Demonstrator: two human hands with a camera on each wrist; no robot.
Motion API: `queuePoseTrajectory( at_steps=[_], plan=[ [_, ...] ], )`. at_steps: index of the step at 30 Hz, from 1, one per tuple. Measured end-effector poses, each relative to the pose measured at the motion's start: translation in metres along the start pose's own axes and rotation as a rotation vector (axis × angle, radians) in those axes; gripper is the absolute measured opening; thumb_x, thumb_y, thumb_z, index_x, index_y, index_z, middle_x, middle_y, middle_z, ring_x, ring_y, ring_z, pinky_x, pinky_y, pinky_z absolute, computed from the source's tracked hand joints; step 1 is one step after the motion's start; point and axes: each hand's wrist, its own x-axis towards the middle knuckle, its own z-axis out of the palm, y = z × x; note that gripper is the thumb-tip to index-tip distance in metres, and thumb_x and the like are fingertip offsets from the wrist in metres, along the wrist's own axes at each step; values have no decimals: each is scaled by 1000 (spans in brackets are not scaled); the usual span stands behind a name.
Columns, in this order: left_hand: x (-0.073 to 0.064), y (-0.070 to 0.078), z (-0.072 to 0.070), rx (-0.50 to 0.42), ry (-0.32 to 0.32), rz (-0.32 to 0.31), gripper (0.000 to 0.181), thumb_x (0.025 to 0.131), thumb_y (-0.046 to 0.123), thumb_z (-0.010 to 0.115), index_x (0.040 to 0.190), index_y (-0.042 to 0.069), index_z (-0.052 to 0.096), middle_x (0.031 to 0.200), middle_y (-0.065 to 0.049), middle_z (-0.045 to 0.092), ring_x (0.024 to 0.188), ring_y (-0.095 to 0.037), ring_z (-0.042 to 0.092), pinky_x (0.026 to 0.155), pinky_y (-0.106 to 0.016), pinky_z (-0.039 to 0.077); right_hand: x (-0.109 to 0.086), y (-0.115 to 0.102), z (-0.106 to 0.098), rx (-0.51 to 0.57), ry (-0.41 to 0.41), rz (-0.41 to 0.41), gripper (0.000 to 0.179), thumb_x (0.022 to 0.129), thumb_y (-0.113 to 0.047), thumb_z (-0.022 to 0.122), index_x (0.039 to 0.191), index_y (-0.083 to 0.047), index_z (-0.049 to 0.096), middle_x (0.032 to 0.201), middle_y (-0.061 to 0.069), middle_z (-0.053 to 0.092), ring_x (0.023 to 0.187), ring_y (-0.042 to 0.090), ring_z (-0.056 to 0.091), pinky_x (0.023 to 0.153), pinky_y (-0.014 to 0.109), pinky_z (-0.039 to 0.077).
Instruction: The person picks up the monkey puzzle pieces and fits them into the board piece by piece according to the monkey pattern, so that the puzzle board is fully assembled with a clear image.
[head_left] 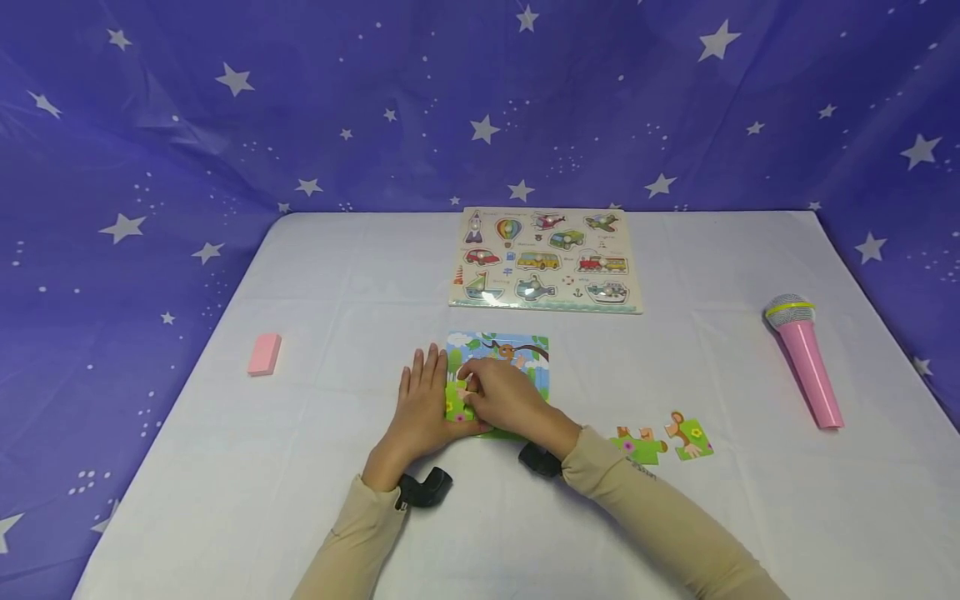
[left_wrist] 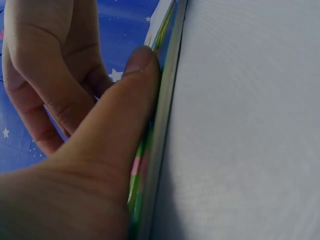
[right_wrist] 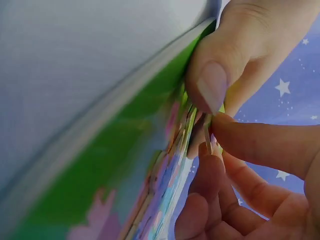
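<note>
A small jigsaw puzzle board [head_left: 538,346] with a picture of an animal, sky and grass lies in the middle of the table. My left hand [head_left: 423,412] rests along its left side with fingers straight, the thumb [left_wrist: 125,95] lying against the near edge. Over the board, my right hand [head_left: 510,400] pinches a jigsaw piece [right_wrist: 208,132] between thumb and fingertips; most of it is hidden by the fingers. To the right of the board lie two loose pieces, a green one [head_left: 637,450] and one with a brown animal [head_left: 692,438].
Behind the jigsaw lies a wooden vehicle puzzle board [head_left: 517,307]. A pink toy microphone [head_left: 810,362] is on the right, and a pink block [head_left: 264,354] on the left. A white cloth [head_left: 187,500] covers the table; purple starry fabric [head_left: 420,83] hangs around it.
</note>
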Motion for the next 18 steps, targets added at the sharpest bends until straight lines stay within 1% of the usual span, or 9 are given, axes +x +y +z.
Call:
queuePoseTrajectory(
  at_steps=[1, 2, 7, 8, 10, 12, 15, 16, 18],
  plan=[
    [0, 0, 0, 2, 0, 1, 120, 63, 64, 68, 144, -2, 9, 153, -18, 2, 141, -35, -5, 112, -54, 1, 1, 1, -1, 10, -2, -1, 22, 81, -10, 64, 103, -6, 63, 74, -2, 62, 58, 4, 52, 65, 23, 46],
    [0, 0, 0, 2, -4, -1, 121, 63, 65, 68, 144, -2, 8, 153, -18, 2, 141, -35, -5, 112, -54, 1, 1, 2, -1, 25, -2, 3, 22, 81, -9, 64, 103, -6, 63, 73, -2, 62, 56, 3, 53, 66, 24, 46],
    [1, 0, -1, 8, -6, -6, 121, 64, 64, 68, 144, -2, 6, 153, -18, 2, 140, -36, -5, 112, -55, 1, 6, 7, -7, 31, 41, 39, 21, 79, -10, 67, 100, -9, 65, 71, -3, 63, 66, 9, 54, 72, 28, 45],
    [1, 0, -1, 10, -5, -7, 121, 64, 64, 68, 144, -2, 6, 153, -18, 2, 140, -36, -5, 112, -55, 1, 7, 7, -8, 25, 46, 43, 21, 79, -10, 67, 100, -9, 66, 71, -3, 62, 69, 10, 52, 66, 27, 43],
    [0, 0, -1, 9, -2, -7, 121, 63, 64, 68, 144, -2, 7, 153, -18, 2, 140, -36, -5, 112, -55, 2, 7, 7, -7, 21, 28, 35, 21, 78, -11, 68, 99, -8, 65, 70, -4, 63, 68, 10, 54, 75, 30, 45],
    [0, 0, -1, 9, -5, -4, 122, 63, 64, 68, 144, -2, 6, 153, -18, 2, 140, -36, -5, 112, -54, 1, 6, 8, -5, 34, -16, 25, 22, 79, -11, 68, 100, -7, 65, 69, -4, 63, 61, 6, 55, 76, 32, 46],
    [0, 0, -1, 11, -5, 2, 122, 63, 65, 68, 144, -2, 7, 153, -18, 2, 140, -36, -5, 112, -54, 1, 4, 8, -2, 45, -70, 8, 22, 80, -12, 67, 101, -6, 63, 70, -3, 64, 53, 2, 54, 73, 28, 47],
    [0, 0, -1, 10, -1, 4, 122, 63, 64, 69, 144, -2, 7, 153, -19, 2, 140, -36, -5, 112, -54, 1, 4, 7, -2, 46, -77, 3, 22, 80, -12, 66, 101, -6, 63, 71, -3, 64, 54, 2, 54, 67, 26, 47],
    [0, 0, 0, 13, 3, 2, 121, 62, 64, 69, 144, -2, 8, 153, -19, 3, 140, -36, -4, 112, -54, 2, 4, 7, -1, 45, -77, -5, 22, 80, -12, 66, 101, -5, 63, 73, -2, 63, 56, 2, 53, 62, 24, 45]
  ],
)
